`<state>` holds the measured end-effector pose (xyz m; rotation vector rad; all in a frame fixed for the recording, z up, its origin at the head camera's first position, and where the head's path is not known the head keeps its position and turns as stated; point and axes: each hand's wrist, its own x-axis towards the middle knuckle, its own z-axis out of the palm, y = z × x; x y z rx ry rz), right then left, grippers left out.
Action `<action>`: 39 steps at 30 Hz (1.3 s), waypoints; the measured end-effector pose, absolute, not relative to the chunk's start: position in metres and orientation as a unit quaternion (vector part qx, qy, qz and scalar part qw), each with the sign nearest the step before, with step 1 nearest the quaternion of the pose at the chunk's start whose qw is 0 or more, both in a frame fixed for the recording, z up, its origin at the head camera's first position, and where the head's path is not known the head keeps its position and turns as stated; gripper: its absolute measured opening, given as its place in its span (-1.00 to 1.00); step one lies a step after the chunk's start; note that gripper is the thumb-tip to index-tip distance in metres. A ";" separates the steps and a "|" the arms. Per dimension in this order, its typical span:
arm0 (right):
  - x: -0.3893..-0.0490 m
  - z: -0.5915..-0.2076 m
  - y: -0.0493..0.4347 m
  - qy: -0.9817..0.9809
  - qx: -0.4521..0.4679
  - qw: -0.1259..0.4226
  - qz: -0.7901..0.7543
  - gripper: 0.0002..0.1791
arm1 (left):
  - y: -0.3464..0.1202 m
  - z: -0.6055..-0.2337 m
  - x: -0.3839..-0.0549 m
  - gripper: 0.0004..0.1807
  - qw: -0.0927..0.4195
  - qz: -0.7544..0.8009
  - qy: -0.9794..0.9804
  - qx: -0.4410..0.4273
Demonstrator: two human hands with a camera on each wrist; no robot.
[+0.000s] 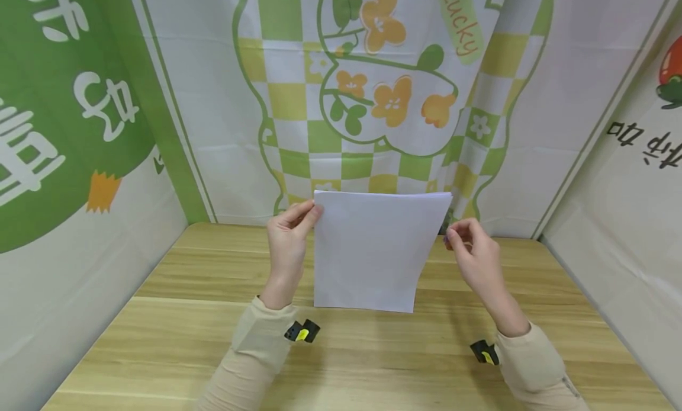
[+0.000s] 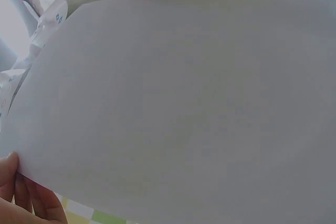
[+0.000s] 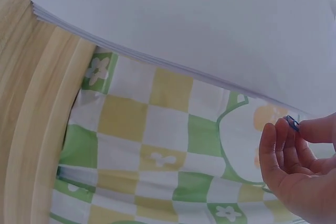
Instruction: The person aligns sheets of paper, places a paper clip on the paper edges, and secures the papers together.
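Note:
Several sheets of white paper (image 1: 373, 251) stand upright as one stack over the wooden table. My left hand (image 1: 290, 245) pinches the stack near its upper left corner, thumb on the near face. In the right wrist view the layered edges of the paper (image 3: 173, 24) show. Just off the stack's right edge is my right hand (image 1: 476, 254), apart from the paper. Between its thumb and fingertips it pinches a small blue clip (image 3: 292, 124), mostly covered by the fingers. The left wrist view shows the paper (image 2: 173, 103) filling most of the picture.
The wooden table (image 1: 213, 328) runs back to a printed cloth (image 1: 290, 103) with green and yellow checks. Cloth walls with printed writing stand at left (image 1: 106, 162) and right (image 1: 602, 180). A small black camera (image 1: 302, 331) sits at each wrist.

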<state>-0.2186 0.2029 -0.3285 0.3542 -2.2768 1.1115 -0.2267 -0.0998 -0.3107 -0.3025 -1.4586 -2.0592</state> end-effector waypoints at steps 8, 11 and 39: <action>-0.212 -0.320 0.199 -0.839 0.150 0.292 0.434 -0.81 | -0.099 -0.311 -0.227 -0.84 0.295 -0.773 -0.551 -0.113; -0.210 -0.317 0.197 -0.837 0.156 0.294 0.434 -0.81 | -0.099 -0.311 -0.226 -0.80 0.295 -0.774 -0.549 -0.113; -0.207 -0.307 0.176 -0.805 0.175 0.310 0.474 -0.85 | -0.099 -0.309 -0.224 -0.80 0.292 -0.777 -0.547 -0.111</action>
